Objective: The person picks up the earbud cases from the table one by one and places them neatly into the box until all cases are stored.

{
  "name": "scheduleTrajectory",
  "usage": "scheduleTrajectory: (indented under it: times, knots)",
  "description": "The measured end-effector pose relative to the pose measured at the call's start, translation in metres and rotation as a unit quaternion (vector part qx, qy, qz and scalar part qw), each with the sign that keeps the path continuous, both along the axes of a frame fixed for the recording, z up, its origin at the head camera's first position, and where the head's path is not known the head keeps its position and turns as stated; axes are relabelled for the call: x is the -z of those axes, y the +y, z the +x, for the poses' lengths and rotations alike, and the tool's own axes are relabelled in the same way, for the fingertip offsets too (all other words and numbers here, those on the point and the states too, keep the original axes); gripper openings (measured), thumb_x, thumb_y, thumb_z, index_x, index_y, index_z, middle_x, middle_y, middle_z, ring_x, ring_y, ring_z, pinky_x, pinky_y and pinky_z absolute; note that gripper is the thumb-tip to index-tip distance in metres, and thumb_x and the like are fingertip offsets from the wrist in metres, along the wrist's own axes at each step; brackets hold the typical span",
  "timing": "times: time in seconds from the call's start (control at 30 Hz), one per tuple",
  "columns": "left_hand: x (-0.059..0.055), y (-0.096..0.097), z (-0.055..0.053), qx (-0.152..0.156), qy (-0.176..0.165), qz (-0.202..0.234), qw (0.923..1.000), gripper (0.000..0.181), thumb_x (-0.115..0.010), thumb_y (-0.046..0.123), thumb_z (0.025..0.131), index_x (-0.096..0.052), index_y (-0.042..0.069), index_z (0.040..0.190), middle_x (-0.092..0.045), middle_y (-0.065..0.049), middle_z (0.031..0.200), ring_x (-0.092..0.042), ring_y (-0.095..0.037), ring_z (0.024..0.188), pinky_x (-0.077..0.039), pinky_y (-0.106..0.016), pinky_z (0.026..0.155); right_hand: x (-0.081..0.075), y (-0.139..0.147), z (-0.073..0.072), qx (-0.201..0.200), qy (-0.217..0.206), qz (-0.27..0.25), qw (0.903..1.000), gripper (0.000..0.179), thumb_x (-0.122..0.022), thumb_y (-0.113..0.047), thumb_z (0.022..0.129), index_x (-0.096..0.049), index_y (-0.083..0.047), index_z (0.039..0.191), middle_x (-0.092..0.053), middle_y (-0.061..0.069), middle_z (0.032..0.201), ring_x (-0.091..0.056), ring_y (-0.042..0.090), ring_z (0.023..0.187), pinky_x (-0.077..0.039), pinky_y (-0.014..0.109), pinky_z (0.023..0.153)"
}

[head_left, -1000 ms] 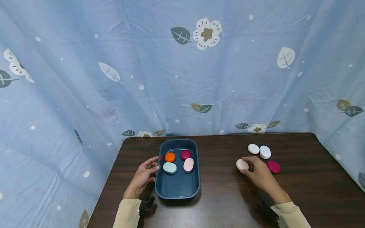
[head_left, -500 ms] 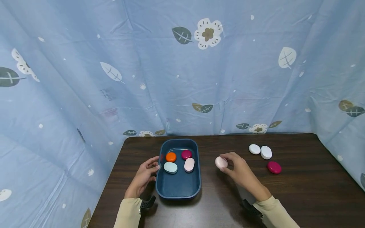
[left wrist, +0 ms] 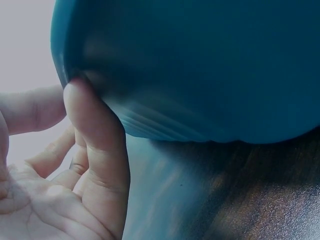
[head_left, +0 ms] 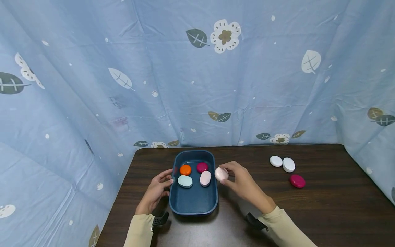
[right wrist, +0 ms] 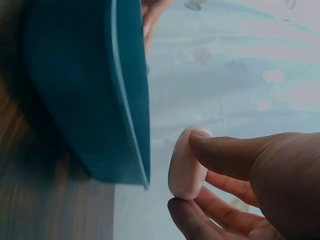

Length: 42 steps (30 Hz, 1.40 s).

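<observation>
My right hand (head_left: 243, 183) pinches a pale pink rounded disc (head_left: 221, 174), shaped like a small soap, between thumb and fingers. It is just outside the right rim of the dark blue tray (head_left: 192, 204). In the right wrist view the pink disc (right wrist: 186, 167) stands on edge, apart from the tray's wall (right wrist: 90, 100). My left hand (head_left: 154, 192) touches the tray's left side with relaxed fingers. Its thumb (left wrist: 97, 120) rests on the wall in the left wrist view. Inside the tray lie an orange piece (head_left: 185, 169), a magenta one (head_left: 202, 167), a mint one (head_left: 185, 181) and a pale pink one (head_left: 205, 178).
Two white rounded pieces (head_left: 276, 161) lie side by side at the back right of the dark wooden table (head_left: 240, 154). A magenta piece (head_left: 297, 181) lies nearer me. A blue patterned curtain (head_left: 197, 85) hangs behind and to both sides.
My right hand has carried the pale pink disc left across the table to the tray's right rim. The left hand has stayed at the tray's left side.
</observation>
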State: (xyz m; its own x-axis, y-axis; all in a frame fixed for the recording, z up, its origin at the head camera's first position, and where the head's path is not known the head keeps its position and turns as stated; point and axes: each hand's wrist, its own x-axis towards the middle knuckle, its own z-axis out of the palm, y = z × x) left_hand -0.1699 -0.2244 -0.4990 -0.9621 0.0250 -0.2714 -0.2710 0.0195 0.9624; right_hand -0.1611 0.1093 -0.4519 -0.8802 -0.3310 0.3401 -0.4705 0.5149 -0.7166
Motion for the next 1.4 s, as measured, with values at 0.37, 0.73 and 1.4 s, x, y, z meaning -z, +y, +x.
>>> scheduleTrajectory:
  times: [0.37,0.73,1.4]
  knots:
    - [-0.001,0.001,-0.002,0.001,-0.001,-0.002,1.0,0.046,-0.058,0.004,0.106,-0.053,0.002,0.151,-0.054,-0.01,0.113,-0.053,-0.018,0.081,-0.051,-0.026,0.06,-0.007,-0.03,-0.004,-0.045,-0.035,0.007,0.9983,0.044,-0.085,0.004,0.084,-0.071,0.004,0.126,-0.066,0.014,0.119,-0.066,0.027,0.105,-0.059,0.048,0.095]
    - [0.0,0.001,-0.003,-0.001,-0.003,0.0,1.0,0.046,-0.057,0.003,0.106,-0.052,0.002,0.152,-0.054,-0.01,0.112,-0.053,-0.018,0.081,-0.051,-0.025,0.058,-0.009,-0.054,-0.008,-0.103,-0.05,0.033,0.9929,0.042,-0.085,0.002,0.086,-0.071,0.004,0.125,-0.067,0.014,0.117,-0.065,0.026,0.101,-0.061,0.044,0.091]
    - [-0.002,0.004,0.001,-0.005,-0.003,-0.013,0.9999,0.045,-0.057,0.001,0.106,-0.054,0.003,0.15,-0.057,-0.012,0.112,-0.056,-0.019,0.081,-0.052,-0.026,0.059,-0.016,-0.087,-0.011,-0.17,-0.071,0.122,0.9754,0.037,-0.086,-0.007,0.088,-0.073,-0.001,0.123,-0.07,0.008,0.117,-0.061,0.018,0.099,-0.056,0.031,0.09]
